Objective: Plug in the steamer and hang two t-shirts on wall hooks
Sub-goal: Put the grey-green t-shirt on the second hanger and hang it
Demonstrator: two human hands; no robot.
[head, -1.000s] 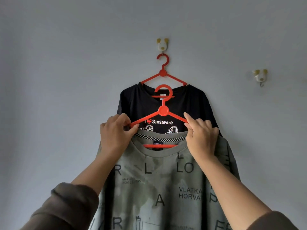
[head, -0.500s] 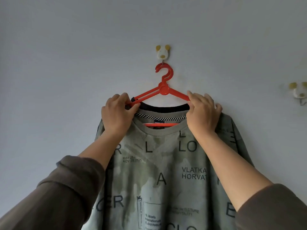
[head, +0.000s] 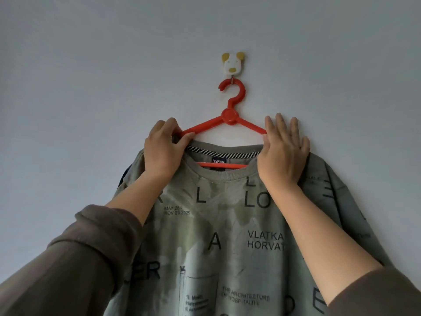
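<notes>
2 hands up at the wall (head: 91, 87). Left hand (head: 163, 150): grip pinched shut on the red hanger (head: 229, 115) at its left arm. Right hand (head: 282, 153): grip released, fingers (head: 293, 128) spread flat over the hanger's right arm and the green t-shirt (head: 227, 236). Hanger hooked under the dog-face wall hook (head: 233, 64).

A plain wall (head: 91, 110) is filling nearly the whole view, pale grey-blue and unmarked, shading a little darker toward the left edge and the upper corners. A red hanger (head: 230, 115) of plastic is hanging flat against it, right of the middle. Its curved top is opening to the left, a round hub is sitting below the curve, two arms are sloping down and outward, and part of its lower bar is showing.
</notes>
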